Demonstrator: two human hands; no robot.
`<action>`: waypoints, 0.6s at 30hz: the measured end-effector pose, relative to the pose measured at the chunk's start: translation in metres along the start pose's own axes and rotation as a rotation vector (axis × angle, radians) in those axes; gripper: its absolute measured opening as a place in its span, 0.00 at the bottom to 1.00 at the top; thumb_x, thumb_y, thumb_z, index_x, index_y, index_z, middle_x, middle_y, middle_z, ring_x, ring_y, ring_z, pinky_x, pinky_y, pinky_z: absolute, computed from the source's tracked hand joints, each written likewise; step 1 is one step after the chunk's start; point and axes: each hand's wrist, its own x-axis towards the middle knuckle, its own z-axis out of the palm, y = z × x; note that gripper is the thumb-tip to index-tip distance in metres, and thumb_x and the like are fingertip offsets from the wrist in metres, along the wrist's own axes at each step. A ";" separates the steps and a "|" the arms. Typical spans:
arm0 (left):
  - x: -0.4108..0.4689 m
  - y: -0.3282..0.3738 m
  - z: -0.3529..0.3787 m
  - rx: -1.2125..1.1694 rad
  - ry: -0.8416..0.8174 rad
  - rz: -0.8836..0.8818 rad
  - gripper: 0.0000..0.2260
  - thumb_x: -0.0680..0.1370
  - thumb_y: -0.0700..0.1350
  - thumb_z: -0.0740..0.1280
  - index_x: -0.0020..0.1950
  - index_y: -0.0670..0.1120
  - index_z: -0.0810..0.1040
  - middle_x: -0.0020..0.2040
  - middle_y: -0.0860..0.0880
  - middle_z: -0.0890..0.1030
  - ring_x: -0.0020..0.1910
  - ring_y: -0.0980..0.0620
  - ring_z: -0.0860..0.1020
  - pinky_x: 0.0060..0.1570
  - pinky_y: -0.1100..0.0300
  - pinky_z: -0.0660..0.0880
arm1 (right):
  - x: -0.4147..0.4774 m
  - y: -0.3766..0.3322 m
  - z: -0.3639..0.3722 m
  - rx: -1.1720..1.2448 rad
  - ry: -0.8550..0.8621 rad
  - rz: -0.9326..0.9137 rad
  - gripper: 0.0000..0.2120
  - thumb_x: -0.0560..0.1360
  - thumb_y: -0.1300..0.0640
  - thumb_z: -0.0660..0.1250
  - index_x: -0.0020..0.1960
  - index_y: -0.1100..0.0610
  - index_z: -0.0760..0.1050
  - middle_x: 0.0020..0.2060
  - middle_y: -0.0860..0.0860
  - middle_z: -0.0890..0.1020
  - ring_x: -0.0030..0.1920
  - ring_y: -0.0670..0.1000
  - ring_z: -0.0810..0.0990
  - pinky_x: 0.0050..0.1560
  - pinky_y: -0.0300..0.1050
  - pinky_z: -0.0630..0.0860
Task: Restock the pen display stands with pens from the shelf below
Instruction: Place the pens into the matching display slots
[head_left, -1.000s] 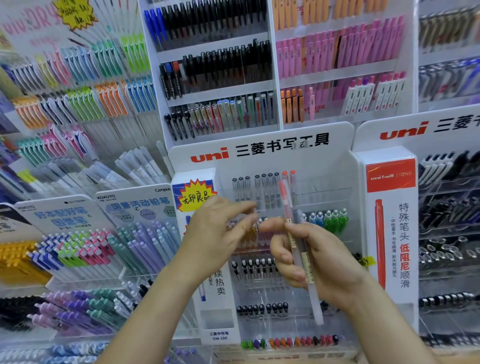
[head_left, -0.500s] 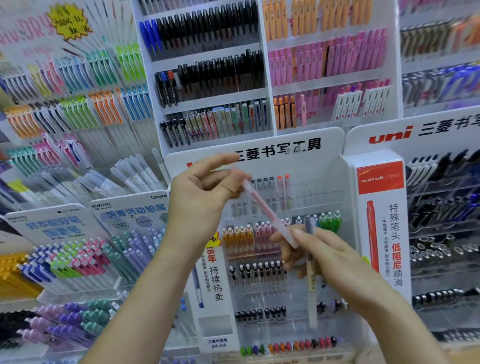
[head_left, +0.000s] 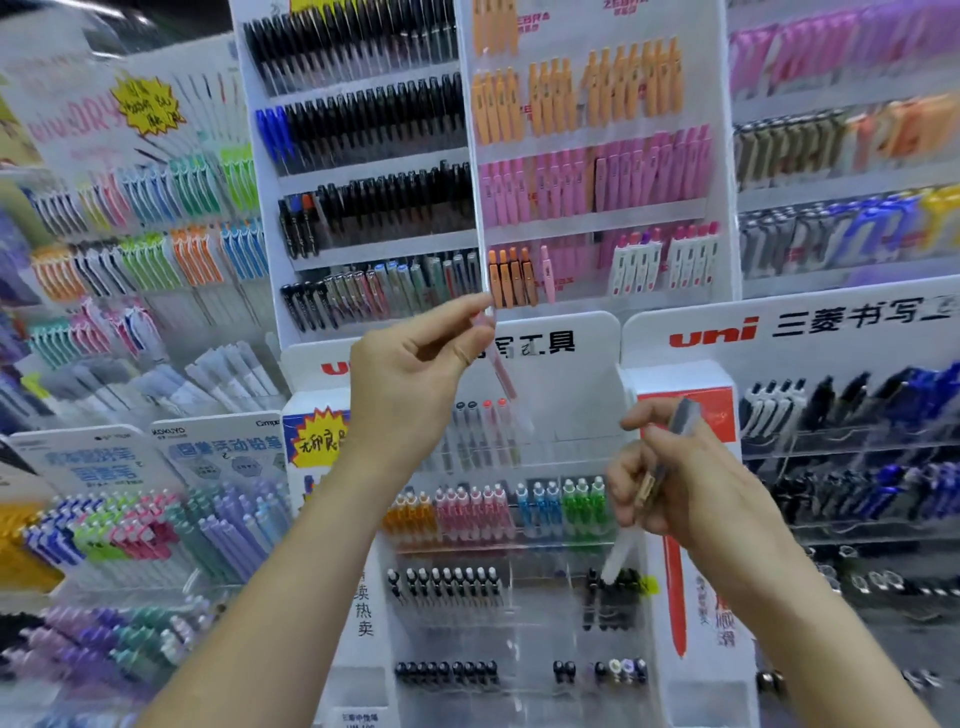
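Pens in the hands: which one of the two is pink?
The pink pen pinched by the left hand; the right hand holds a grey-capped pen with a clear barrel.

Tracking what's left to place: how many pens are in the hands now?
2. A pink pen pinched by the left hand, higher up; a grey-capped pen gripped in the right hand. That fist may hide more.

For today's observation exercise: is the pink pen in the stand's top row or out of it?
Out: the left hand pinches the pink pen by its upper end, tilted, before the top row. Tip entry: cannot tell.
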 end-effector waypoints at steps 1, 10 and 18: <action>-0.001 0.001 0.003 0.016 0.003 0.006 0.13 0.75 0.40 0.71 0.58 0.50 0.80 0.49 0.52 0.84 0.52 0.57 0.82 0.56 0.57 0.78 | 0.002 0.000 -0.004 0.017 -0.017 0.003 0.07 0.81 0.54 0.55 0.52 0.51 0.72 0.33 0.55 0.77 0.33 0.53 0.76 0.33 0.43 0.67; 0.002 0.016 0.005 0.101 0.124 0.196 0.14 0.75 0.38 0.70 0.61 0.43 0.78 0.50 0.50 0.84 0.52 0.54 0.83 0.55 0.59 0.78 | 0.011 -0.009 -0.017 0.168 -0.141 0.000 0.12 0.83 0.63 0.49 0.53 0.61 0.72 0.35 0.57 0.77 0.35 0.57 0.79 0.34 0.48 0.69; -0.014 -0.021 0.014 0.308 -0.124 -0.026 0.13 0.73 0.39 0.72 0.56 0.49 0.82 0.49 0.54 0.84 0.51 0.59 0.81 0.54 0.58 0.79 | 0.018 -0.009 -0.009 0.174 -0.148 -0.040 0.13 0.76 0.58 0.63 0.60 0.56 0.73 0.36 0.55 0.80 0.43 0.60 0.86 0.37 0.42 0.82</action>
